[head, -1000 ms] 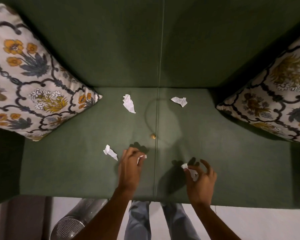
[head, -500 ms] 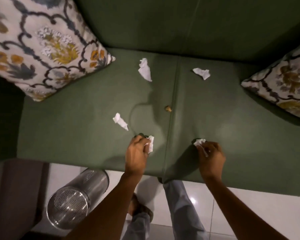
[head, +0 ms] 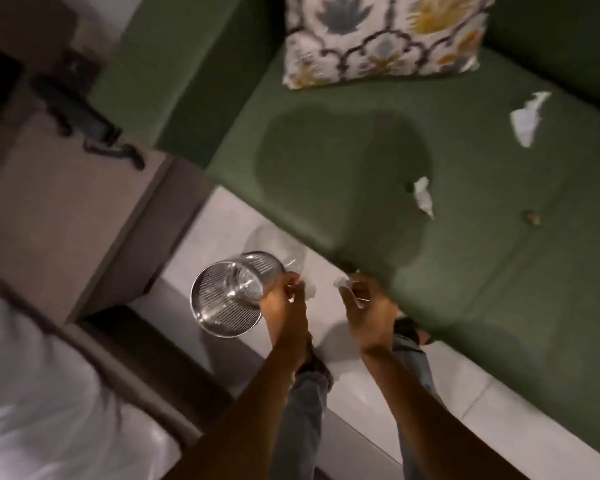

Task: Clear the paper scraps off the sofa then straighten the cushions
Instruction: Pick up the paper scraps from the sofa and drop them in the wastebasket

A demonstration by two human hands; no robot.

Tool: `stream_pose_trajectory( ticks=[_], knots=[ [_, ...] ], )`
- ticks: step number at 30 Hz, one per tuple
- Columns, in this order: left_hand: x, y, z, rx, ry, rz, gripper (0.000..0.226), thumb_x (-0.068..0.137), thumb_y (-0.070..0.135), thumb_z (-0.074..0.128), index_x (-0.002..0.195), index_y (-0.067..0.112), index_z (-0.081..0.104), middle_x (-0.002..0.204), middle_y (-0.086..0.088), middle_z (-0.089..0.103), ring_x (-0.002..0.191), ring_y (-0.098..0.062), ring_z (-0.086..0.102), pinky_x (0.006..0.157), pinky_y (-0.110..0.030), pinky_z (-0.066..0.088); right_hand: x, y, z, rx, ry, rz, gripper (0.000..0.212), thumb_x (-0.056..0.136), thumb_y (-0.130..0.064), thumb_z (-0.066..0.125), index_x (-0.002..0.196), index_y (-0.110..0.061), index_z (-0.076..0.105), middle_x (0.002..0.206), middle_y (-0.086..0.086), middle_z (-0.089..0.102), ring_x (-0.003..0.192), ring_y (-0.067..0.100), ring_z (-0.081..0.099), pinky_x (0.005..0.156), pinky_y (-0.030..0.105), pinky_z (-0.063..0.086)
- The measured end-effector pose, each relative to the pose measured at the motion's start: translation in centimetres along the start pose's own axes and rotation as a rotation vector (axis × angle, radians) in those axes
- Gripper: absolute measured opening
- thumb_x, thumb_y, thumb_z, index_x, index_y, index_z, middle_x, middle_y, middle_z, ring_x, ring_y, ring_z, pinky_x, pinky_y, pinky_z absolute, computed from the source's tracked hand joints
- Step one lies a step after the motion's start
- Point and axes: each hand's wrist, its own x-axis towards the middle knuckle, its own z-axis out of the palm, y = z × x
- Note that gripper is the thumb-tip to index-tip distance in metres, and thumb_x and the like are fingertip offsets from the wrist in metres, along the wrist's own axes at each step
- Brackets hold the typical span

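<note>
My left hand point(head: 286, 299) is closed on a white paper scrap point(head: 310, 289) beside the rim of a metal mesh bin point(head: 222, 296) on the floor. My right hand point(head: 364, 301) holds another crumpled scrap point(head: 341, 282) just off the sofa's front edge. On the green sofa seat point(head: 343, 161) two scraps remain in view: a small one point(head: 423, 199) near the middle and a larger one point(head: 527, 117) at the right. A floral cushion point(head: 385, 36) leans at the back of the seat.
A small brown crumb point(head: 531, 217) lies on the seat. A beige side table point(head: 70, 216) with a dark cabled object point(head: 84, 116) stands left of the sofa. White bedding point(head: 42, 403) fills the lower left. My legs and the white tiled floor point(head: 361, 386) are below.
The view has swung left toward the bin. Both hands have left the seat, each carrying its scrap, and now hover over the floor by the bin.
</note>
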Motion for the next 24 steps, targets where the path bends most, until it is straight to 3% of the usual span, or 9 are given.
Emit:
stream_pose_trajectory(
  ticks=[1, 3, 6, 11, 13, 16, 18, 21, 24],
  knots=[
    [0.4, -2.1, -1.4, 0.004, 0.051, -0.075, 0.012, 0.089, 0.0, 0.076, 0.096, 0.011, 0.075, 0.093, -0.01, 0.076, 0.083, -0.02, 0.07, 0.077, -0.01, 0.045, -0.7, -0.4, 2.2, 0.005, -0.035, -0.021, 0.013, 0.094, -0.017, 0.081, 0.106, -0.013, 0.079, 0.097, 0.005, 0.083, 0.086, 0.023, 0.079, 0.082, 0.038, 0.064],
    [1.4, -6.3, -4.0, 0.024, 0.152, -0.19, 0.01, 0.09, -0.001, 0.075, 0.099, 0.003, 0.077, 0.098, -0.017, 0.079, 0.088, -0.036, 0.072, 0.082, -0.025, 0.05, -2.3, -1.0, 6.5, -0.029, -0.13, -0.078, 0.008, 0.093, -0.016, 0.08, 0.1, -0.019, 0.081, 0.097, -0.002, 0.084, 0.085, 0.015, 0.078, 0.082, 0.039, 0.064],
    [3.2, -11.7, -6.9, 0.021, 0.249, -0.255, 0.01, 0.089, -0.001, 0.076, 0.097, 0.003, 0.078, 0.095, -0.017, 0.081, 0.088, -0.035, 0.076, 0.081, -0.022, 0.048, -4.5, -0.7, 12.3, -0.022, -0.318, -0.078, 0.009, 0.093, -0.02, 0.077, 0.1, -0.022, 0.082, 0.1, -0.006, 0.083, 0.089, 0.011, 0.077, 0.086, 0.041, 0.063],
    [6.1, -18.6, -8.4, 0.02, 0.279, -0.333, 0.01, 0.089, 0.002, 0.075, 0.099, 0.005, 0.078, 0.092, -0.017, 0.081, 0.082, -0.031, 0.077, 0.076, -0.024, 0.054, -5.6, 0.6, 20.5, -0.031, -0.403, -0.103, 0.008, 0.09, -0.022, 0.082, 0.096, -0.016, 0.082, 0.095, 0.002, 0.082, 0.084, 0.018, 0.075, 0.08, 0.043, 0.062],
    [6.8, -20.3, -8.4, 0.031, 0.214, -0.326, 0.017, 0.09, 0.001, 0.073, 0.107, 0.004, 0.076, 0.103, -0.019, 0.079, 0.089, -0.037, 0.076, 0.08, -0.03, 0.058, -5.6, 0.8, 22.6, -0.086, -0.448, -0.153, 0.015, 0.09, -0.02, 0.083, 0.103, -0.012, 0.081, 0.103, 0.008, 0.082, 0.092, 0.026, 0.077, 0.084, 0.048, 0.062],
    [7.0, -21.5, -8.2, 0.083, 0.105, -0.284, 0.035, 0.09, -0.002, 0.07, 0.124, 0.004, 0.069, 0.126, -0.02, 0.07, 0.099, -0.038, 0.073, 0.088, -0.043, 0.057, -5.5, 0.4, 24.4, -0.194, -0.531, -0.217, 0.051, 0.086, -0.018, 0.087, 0.133, -0.006, 0.071, 0.128, 0.016, 0.077, 0.117, 0.036, 0.073, 0.1, 0.051, 0.059],
    [6.9, -21.7, -8.3, 0.11, 0.081, -0.271, 0.038, 0.091, -0.005, 0.064, 0.127, 0.007, 0.067, 0.132, -0.018, 0.067, 0.105, -0.04, 0.071, 0.09, -0.045, 0.056, -5.7, -0.1, 24.7, -0.241, -0.547, -0.223, 0.067, 0.085, -0.017, 0.088, 0.145, -0.004, 0.061, 0.137, 0.018, 0.072, 0.124, 0.035, 0.07, 0.106, 0.046, 0.056],
    [6.2, -21.1, -8.7, 0.098, 0.049, -0.23, 0.036, 0.095, -0.001, 0.056, 0.128, 0.007, 0.066, 0.13, -0.021, 0.066, 0.116, -0.044, 0.065, 0.095, -0.05, 0.054, -6.3, -0.5, 24.0, -0.208, -0.512, -0.208, 0.055, 0.09, -0.009, 0.082, 0.141, -0.004, 0.063, 0.134, 0.013, 0.074, 0.122, 0.028, 0.072, 0.104, 0.026, 0.057],
    [5.5, -19.8, -9.2, 0.064, 0.041, -0.182, 0.036, 0.099, 0.005, 0.054, 0.134, 0.005, 0.063, 0.135, -0.021, 0.063, 0.124, -0.043, 0.059, 0.103, -0.053, 0.053, -6.8, -1.1, 22.4, -0.147, -0.495, -0.11, 0.041, 0.094, -0.004, 0.073, 0.117, -0.038, 0.07, 0.107, -0.026, 0.076, 0.1, -0.013, 0.07, 0.086, 0.009, 0.057]
  ],
)
